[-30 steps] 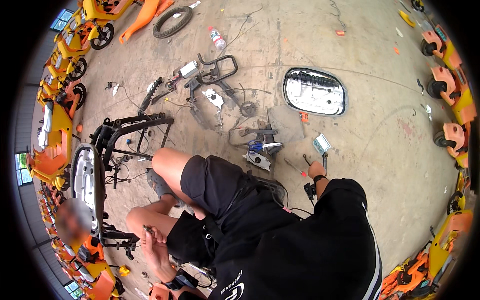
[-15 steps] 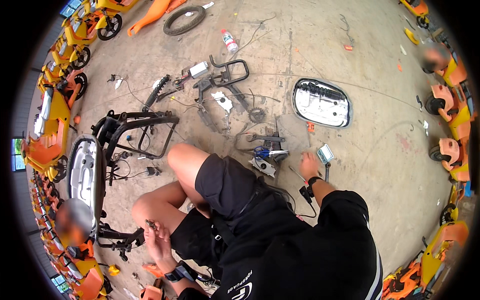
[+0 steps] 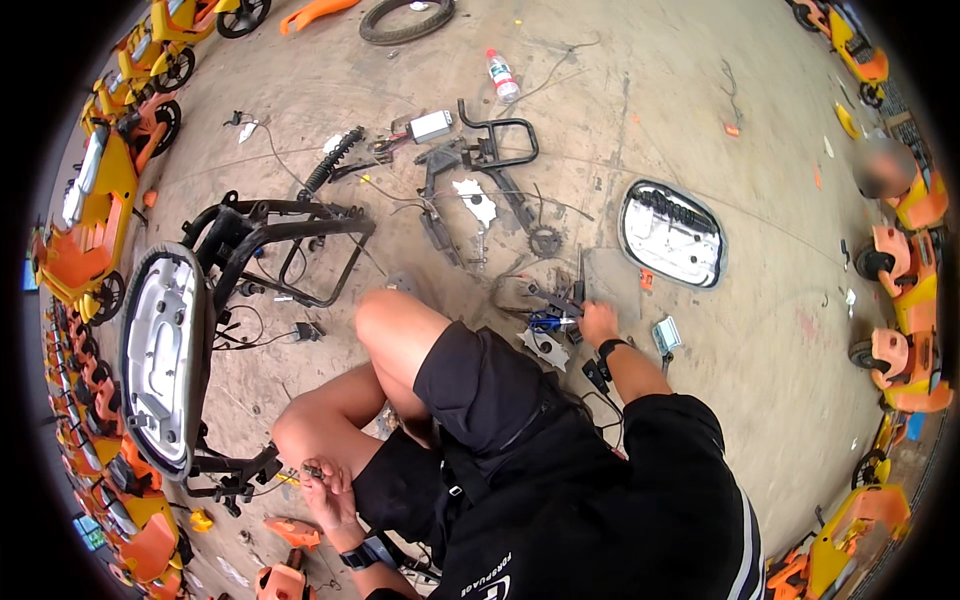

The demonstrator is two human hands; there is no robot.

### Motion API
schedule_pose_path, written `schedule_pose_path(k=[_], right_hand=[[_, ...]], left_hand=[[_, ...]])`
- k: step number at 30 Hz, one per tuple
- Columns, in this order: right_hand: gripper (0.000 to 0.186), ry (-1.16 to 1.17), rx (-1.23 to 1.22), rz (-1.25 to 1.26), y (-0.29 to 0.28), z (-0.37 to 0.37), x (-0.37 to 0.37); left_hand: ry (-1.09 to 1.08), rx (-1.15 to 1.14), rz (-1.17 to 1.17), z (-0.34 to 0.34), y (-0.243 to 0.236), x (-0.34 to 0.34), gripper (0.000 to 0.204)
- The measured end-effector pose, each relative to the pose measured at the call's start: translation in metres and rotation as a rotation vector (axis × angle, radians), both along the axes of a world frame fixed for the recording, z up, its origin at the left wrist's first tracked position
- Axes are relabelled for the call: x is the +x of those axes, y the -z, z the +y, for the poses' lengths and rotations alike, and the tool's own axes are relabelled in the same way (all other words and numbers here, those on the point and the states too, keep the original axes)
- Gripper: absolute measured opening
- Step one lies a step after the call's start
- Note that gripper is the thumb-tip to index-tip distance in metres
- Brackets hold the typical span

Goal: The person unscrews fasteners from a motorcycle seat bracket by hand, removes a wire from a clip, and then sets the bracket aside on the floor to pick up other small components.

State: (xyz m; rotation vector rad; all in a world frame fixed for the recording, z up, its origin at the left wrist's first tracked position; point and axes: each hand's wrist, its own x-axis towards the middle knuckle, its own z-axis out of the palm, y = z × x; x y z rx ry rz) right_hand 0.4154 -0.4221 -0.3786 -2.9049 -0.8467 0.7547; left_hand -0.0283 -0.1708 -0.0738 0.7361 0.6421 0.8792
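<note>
In my left hand (image 3: 328, 497), beside my bent knee, the fingers pinch a small dark metal part (image 3: 312, 470) whose exact kind I cannot make out. My right hand (image 3: 599, 322) is at a cluster of tools on the floor, its fingers curled and partly hidden; what they grip is unclear. Blue-handled pliers or scissors (image 3: 547, 321) lie just left of those fingers, by a dark metal tool (image 3: 553, 300). Below them is a jagged silver plate (image 3: 545, 349). A small pale box (image 3: 667, 335) lies right of my right wrist.
A black scooter frame (image 3: 280, 235) stands left, with an upturned seat (image 3: 160, 360) near it. Ahead lie a bent black tube frame (image 3: 505, 140), a shock absorber (image 3: 333, 160), a bottle (image 3: 502, 76) and a tyre (image 3: 405, 20). Another seat base (image 3: 672, 232) rests right. Scooters (image 3: 95, 235) line the sides.
My right hand has moved left and forward from the floor beside the small box to the tool cluster. My left hand still pinches the small part. The view has shifted slightly.
</note>
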Motion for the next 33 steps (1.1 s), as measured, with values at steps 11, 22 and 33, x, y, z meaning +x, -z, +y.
schedule_pose_path(k=[11, 22, 33], right_hand=[[0.029, 0.147, 0.836, 0.962, -0.221, 0.114, -0.055], [0.023, 0.743, 0.804, 2.096, -0.276, 0.091, -0.087], [0.025, 0.482, 0.625, 0.875, 0.089, -0.018, 0.112]], left_hand=[[0.117, 0.002, 0.596, -0.015, -0.047, 0.086, 0.025], [0.544, 0.324, 0.378, -0.073, -0.090, 0.167, 0.046], [-0.015, 0.202, 0.280, -0.030, -0.122, 0.074, 0.031]])
